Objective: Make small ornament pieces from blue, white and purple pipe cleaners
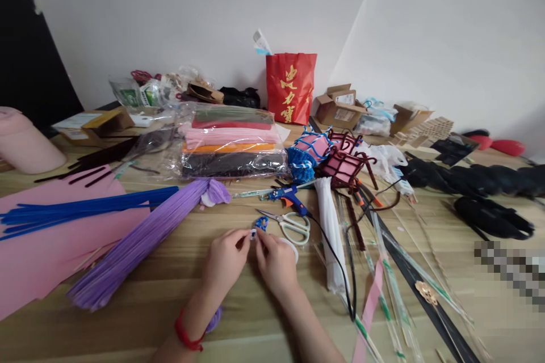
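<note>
My left hand (230, 254) and my right hand (275, 261) meet above the table, fingertips pinched on a small white and dark blue piece (253, 234) whose kind I cannot make out. Just beyond the fingers lies a twisted blue and white bit of pipe cleaner (261, 223). White-handled scissors (295, 228) rest to the right of it, blades pointing left. A white round object (292, 249) is partly hidden behind my right hand. Under my left wrist, which wears a red band (187, 333), a purple roll (214, 319) shows in part.
A blue glue gun (292, 198) lies beyond the scissors, its black cord running right. Bundles of purple (145, 238), blue (93, 210) and white (330, 232) pipe cleaners flank my hands. Lantern-like frames (343, 161), a plastic-wrapped pack (234, 142) and a red bag (292, 88) stand behind.
</note>
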Motion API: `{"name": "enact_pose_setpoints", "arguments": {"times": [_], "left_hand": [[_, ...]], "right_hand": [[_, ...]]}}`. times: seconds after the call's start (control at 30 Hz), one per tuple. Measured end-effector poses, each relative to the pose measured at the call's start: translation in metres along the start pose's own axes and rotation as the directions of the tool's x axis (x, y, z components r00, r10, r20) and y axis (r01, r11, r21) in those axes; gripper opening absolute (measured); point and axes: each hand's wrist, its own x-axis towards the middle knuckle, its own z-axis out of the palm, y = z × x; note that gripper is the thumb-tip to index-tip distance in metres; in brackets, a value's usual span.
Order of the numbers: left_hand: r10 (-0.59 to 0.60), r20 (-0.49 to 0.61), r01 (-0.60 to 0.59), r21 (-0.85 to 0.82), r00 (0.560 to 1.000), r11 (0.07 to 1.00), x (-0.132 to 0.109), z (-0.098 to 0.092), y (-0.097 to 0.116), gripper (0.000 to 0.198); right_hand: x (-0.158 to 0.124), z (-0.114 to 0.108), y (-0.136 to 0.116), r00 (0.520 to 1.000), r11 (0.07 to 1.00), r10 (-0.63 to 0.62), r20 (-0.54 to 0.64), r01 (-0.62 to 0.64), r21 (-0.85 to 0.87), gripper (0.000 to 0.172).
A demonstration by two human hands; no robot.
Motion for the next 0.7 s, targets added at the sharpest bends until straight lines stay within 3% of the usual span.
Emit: {"name": "enact_pose_setpoints", "arguments": {"times": [0.2,0.47,0.7], "left_hand": [[-0.064,-0.025,0.065,0.053,0.998,0.996,0.0001,0.0023,0.0011,0.021],[-0.106,-0.035,0.106,0.002,0.994,0.994,-0.0017,0.0074,0.0022,0.022],[-0.189,0.019,0.189,-0.135,0.982,0.973,0.0001,0.0023,0.0019,0.02]], "right_hand": [[-0.0024,0.0019,-0.0065,1.0,0.998,0.022,0.003,-0.021,-0.054,0.027],[-0.004,0.0058,-0.0072,0.997,0.999,0.016,-0.073,-0.02,-0.049,0.03],[-0.0019,0.0077,-0.0067,0.989,0.973,0.135,-0.06,-0.121,0.195,0.03]]}}
